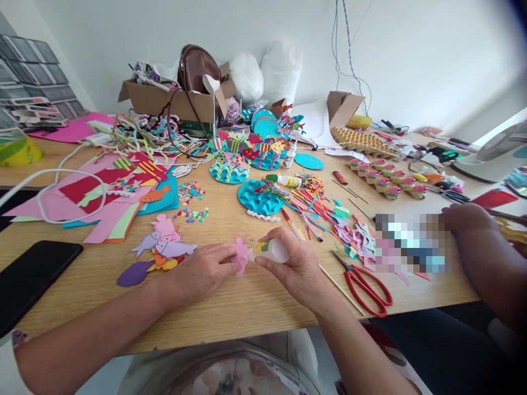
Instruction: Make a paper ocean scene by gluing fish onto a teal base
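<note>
My right hand (pixel 294 269) is closed around a small white glue bottle (pixel 275 251), tipped on its side with its nozzle pointing left. That nozzle meets a pink paper fish cutout (pixel 240 253) on the table. The fingers of my left hand (pixel 201 269) pinch the cutout's left edge. Just left of that hand lies a loose pile of paper fish: lilac (pixel 175 248), orange and yellow ones, with a dark purple fish (pixel 134 272) at the near end. Small round paper dots (pixel 191 203) in many colours are scattered behind the pile.
Red-handled scissors (pixel 366 285) and a thin wooden stick (pixel 341 289) lie to my right. Another person's arm (pixel 481 241) reaches in there. Blue wavy foam bases (pixel 259 198), paper strips and a second glue bottle (pixel 284 180) stand behind. A black phone (pixel 37 280) lies left.
</note>
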Demonstrator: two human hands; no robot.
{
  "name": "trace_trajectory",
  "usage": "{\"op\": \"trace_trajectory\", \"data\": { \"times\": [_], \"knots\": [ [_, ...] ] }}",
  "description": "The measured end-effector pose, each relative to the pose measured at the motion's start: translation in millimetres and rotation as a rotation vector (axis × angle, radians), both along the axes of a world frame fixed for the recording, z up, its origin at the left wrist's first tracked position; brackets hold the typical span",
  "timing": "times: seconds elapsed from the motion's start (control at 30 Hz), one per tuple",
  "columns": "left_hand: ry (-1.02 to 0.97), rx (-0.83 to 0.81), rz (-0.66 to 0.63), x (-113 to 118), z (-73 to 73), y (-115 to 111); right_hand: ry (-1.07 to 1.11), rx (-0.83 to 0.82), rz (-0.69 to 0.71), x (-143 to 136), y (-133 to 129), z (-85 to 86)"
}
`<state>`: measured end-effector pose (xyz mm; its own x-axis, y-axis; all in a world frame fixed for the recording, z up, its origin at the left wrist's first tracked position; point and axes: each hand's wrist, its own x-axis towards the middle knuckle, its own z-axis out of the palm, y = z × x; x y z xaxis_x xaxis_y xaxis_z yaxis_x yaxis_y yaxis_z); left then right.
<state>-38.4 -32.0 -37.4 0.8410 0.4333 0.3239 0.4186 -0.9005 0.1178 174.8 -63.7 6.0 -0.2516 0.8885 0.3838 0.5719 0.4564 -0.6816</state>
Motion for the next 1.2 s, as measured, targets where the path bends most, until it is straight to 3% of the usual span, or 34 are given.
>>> {"op": "trace_trajectory", "data": {
  "times": [1.2],
  "knots": [
    [-0.059, -0.042, 0.000, 2.0, 1.9, 0.3, -0.030, -0.029, -0.006, -1.1, 0.8, 7.1]
  ]
}}
